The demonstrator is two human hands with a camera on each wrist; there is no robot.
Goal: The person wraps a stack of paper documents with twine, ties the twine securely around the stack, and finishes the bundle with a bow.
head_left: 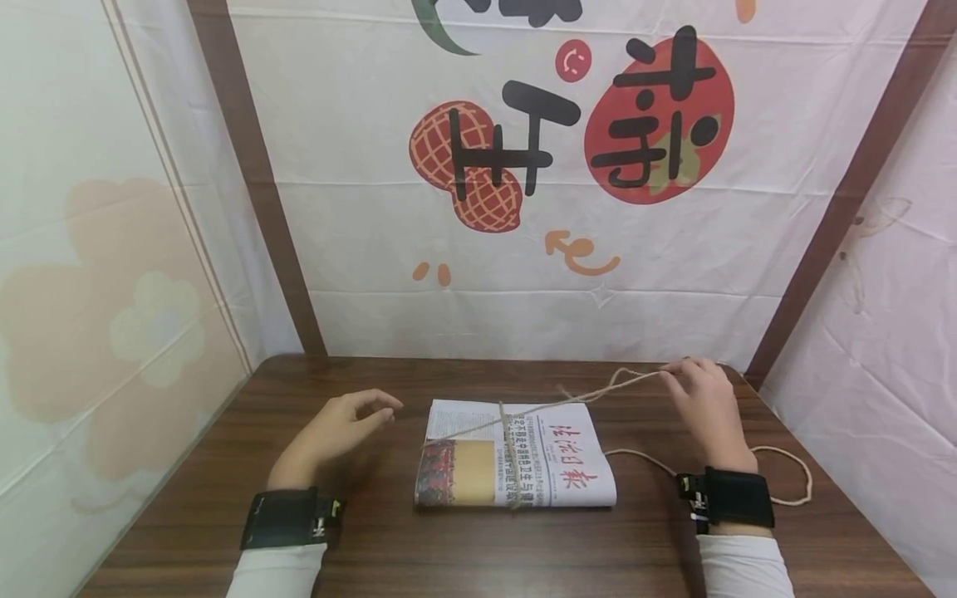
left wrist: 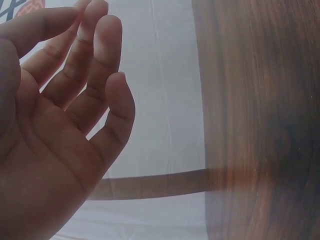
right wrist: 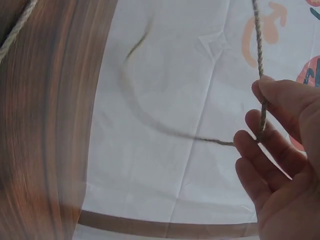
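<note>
A folded newspaper stack (head_left: 576,473) lies on the table with twine (head_left: 507,448) running across its middle. My right hand (head_left: 703,403), beyond the stack's far right corner, pinches the twine (right wrist: 259,45) between thumb and fingers. From there a strand slants down leftward over the newspaper to its left edge. In the right wrist view the twine bends at the fingers and a blurred loop hangs off. My left hand (head_left: 344,428) hovers left of the stack, holding nothing. Its fingers (left wrist: 107,42) are loosely bent, the palm bare in the left wrist view.
More twine (head_left: 803,482) curls on the table to the right, passing by the right wrist. The brown wooden table (head_left: 374,548) ends at a printed white cloth wall (head_left: 359,249) behind. Cloth walls also stand at the left and right.
</note>
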